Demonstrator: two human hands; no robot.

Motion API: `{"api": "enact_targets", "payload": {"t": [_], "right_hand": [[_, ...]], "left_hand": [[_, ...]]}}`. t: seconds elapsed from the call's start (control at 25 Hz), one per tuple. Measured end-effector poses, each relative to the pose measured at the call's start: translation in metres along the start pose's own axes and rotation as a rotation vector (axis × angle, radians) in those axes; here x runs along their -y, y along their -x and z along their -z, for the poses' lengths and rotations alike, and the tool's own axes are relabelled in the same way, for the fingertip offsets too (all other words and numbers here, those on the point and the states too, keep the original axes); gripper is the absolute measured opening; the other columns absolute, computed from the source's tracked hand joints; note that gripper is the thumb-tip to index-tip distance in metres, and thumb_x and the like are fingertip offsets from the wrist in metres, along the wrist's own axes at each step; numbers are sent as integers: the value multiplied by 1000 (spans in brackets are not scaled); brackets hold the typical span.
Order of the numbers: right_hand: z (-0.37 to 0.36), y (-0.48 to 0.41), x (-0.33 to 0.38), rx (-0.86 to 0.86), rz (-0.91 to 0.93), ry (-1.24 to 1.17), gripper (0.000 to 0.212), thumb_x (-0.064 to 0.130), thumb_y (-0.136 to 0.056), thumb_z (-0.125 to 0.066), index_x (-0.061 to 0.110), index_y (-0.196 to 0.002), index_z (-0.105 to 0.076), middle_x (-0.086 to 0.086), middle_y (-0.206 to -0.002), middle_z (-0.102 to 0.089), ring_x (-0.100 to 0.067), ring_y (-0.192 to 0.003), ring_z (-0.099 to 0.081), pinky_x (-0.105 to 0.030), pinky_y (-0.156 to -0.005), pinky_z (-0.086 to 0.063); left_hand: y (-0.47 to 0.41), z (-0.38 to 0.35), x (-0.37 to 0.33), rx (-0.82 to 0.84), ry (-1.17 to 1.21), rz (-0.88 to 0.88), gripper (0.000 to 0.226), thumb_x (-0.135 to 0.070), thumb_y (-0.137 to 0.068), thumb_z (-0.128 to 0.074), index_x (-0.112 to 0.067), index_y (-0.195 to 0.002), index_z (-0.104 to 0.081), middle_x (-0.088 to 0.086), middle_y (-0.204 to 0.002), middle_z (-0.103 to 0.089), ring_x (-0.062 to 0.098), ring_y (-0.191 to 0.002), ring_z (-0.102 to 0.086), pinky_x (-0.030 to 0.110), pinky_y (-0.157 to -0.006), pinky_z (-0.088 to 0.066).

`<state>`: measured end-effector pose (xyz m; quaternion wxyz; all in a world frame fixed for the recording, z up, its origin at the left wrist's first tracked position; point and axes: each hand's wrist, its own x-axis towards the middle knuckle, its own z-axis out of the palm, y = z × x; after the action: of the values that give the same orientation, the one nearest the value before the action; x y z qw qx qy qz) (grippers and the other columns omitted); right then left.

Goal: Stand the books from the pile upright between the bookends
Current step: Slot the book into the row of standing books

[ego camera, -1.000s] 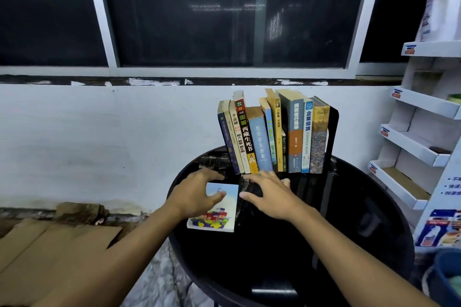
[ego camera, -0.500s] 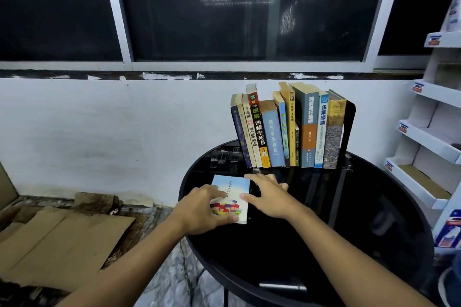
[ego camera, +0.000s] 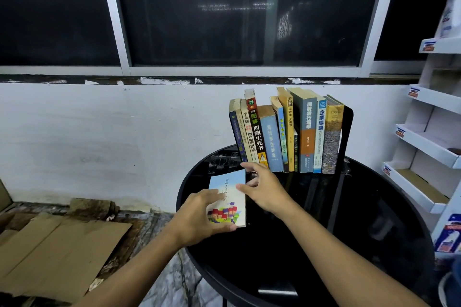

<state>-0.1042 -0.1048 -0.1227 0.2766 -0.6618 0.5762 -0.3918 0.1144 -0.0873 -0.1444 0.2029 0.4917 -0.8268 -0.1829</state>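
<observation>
The small blue book (ego camera: 228,189) lies on the left part of the black counter (ego camera: 374,207), just before the row of upright books (ego camera: 306,132); the left hand (ego camera: 199,217) pinches its near corner, fingers on the cover and thumb at the edge, hiding whether the book is flat or a little raised. The right hand (ego camera: 267,189) is spread, thumb touching the book's right edge; only the right bookend (ego camera: 348,127) shows clearly.
</observation>
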Motion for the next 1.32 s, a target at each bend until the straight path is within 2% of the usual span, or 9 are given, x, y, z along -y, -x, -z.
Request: {"api": "enact_targets", "payload": {"t": [0.12, 0.24, 0.36, 0.44, 0.52, 0.8, 0.96, 1.16, 1.32], "right_hand": [[-1, -3, 12, -69, 17, 56, 60, 24, -86, -79, 23, -140, -52, 2, -127, -52, -7, -82, -70, -17, -86, -52], [1, -3, 25, -89, -16, 35, 62, 24, -86, -79, 20, -141, -52, 0, -115, -65, -1, -83, -66, -2, -69, -41], [5, 0, 39, -63, -4, -22, 62, 18, -85, -79, 17, -141, -51, 7, -104, -68, -3, -82, -68, -9, -71, -51], [8, 3, 49, -54, 20, -12, 58, 15, -83, -81, 18, -135, -56, 9, -97, -69, -9, -81, -71, -29, -82, -59], [11, 6, 58, -57, 43, 21, 54, 14, -79, -82, 20, -126, -58, 7, -93, -70, -11, -78, -71, -38, -82, -60], [25, 19, 80, -155, 73, 101, 52, 12, -76, -84, 19, -120, -57, 7, -88, -65, -7, -74, -66, -19, -59, -53], [56, 24, 86, -255, 101, 150, 52, 10, -78, -83, 19, -121, -57, 5, -85, -62, -6, -70, -64, -19, -54, -54], [102, 31, 86, -393, 135, 211, 51, 9, -79, -80, 19, -124, -58, 3, -87, -59, -14, -70, -64, -23, -58, -55], [135, 35, 78, -509, 162, 257, 49, 7, -78, -80, 18, -122, -60, 8, -87, -56, -6, -70, -59, -7, -56, -45]], "left_hand": [[4, -2, -2, -43, 55, -6, 104, -84, -63, -69, -30, -149, -47, -15, -155, -37, 9, -142, -36, 31, -116, -34], [8, -5, -8, -87, 180, -17, 108, -93, -65, -58, -29, -151, -43, -17, -149, -43, 1, -133, -43, 24, -110, -39], [11, -4, -15, -124, 287, -13, 104, -93, -69, -53, -30, -151, -42, -20, -142, -47, -2, -128, -47, 15, -101, -39], [12, -4, -19, -143, 316, -29, 94, -86, -73, -57, -34, -150, -41, -23, -142, -46, -1, -130, -47, 19, -105, -41], [14, -4, -22, -160, 344, -49, 86, -79, -77, -62, -39, -150, -40, -27, -142, -45, -2, -131, -46, 29, -109, -44], [9, 1, -33, -214, 347, -104, 87, -76, -77, -64, -39, -152, -38, -30, -148, -40, -6, -136, -40, 32, -113, -42], [-13, 11, -46, -242, 332, -140, 77, -74, -83, -57, -41, -150, -40, -29, -151, -40, -10, -138, -36, 35, -117, -39], [-58, 31, -79, -326, 248, -201, 61, -51, -91, -63, -36, -148, -46, -16, -150, -48, 3, -134, -47, 38, -113, -43], [-102, 43, -107, -391, 146, -268, 61, -35, -93, -68, -27, -149, -46, -7, -154, -46, 11, -140, -43, 34, -116, -37]]}}
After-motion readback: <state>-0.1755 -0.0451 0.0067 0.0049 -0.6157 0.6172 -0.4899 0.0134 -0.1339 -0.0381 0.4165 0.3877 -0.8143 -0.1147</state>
